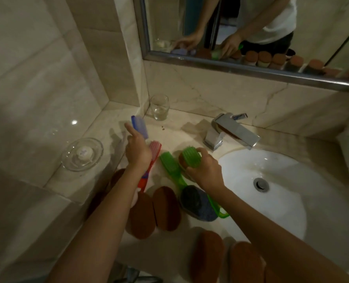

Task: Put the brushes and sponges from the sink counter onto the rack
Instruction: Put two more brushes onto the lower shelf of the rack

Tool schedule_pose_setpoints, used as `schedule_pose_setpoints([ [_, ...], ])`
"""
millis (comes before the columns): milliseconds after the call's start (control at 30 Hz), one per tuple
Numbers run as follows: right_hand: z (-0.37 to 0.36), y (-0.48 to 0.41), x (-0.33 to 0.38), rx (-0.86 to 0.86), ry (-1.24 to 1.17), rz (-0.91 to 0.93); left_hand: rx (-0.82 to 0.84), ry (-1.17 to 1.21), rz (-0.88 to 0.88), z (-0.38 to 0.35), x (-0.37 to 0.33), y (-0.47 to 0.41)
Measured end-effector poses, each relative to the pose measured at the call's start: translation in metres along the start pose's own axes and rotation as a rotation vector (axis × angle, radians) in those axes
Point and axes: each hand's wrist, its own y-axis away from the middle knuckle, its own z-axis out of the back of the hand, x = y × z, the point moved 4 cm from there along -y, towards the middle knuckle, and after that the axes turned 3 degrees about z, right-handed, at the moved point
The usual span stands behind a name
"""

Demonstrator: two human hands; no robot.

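The left hand (137,151) grips a blue brush (139,127), tilted up above the tabletop (181,135) near a glass (159,107), and a red brush (150,166) lies under that wrist. The right hand (205,170) is clenched on a green brush (191,159) just left of the sink (281,180), with a second green brush (172,168) lying flat between the hands. Brown sponges (166,208) and a blue sponge (198,205) rest on the tabletop nearer the person, and a soap dish (82,154) sits at far left.
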Motion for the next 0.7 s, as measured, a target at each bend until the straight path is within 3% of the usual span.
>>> schedule_pose_setpoints([
  [233, 0.050, 0.051, -0.047, -0.113, -0.142, -0.183, 0.222, 0.195, -0.100, -0.024, -0.031, 0.086],
  [433, 0.106, 0.104, -0.121, -0.291, -0.244, -0.353, 0.606, 0.356, -0.157, -0.092, -0.070, 0.202],
  [700, 0.195, 0.171, -0.231, -0.521, -0.347, -0.509, 0.823, 0.200, -0.401, -0.166, -0.156, 0.311],
])
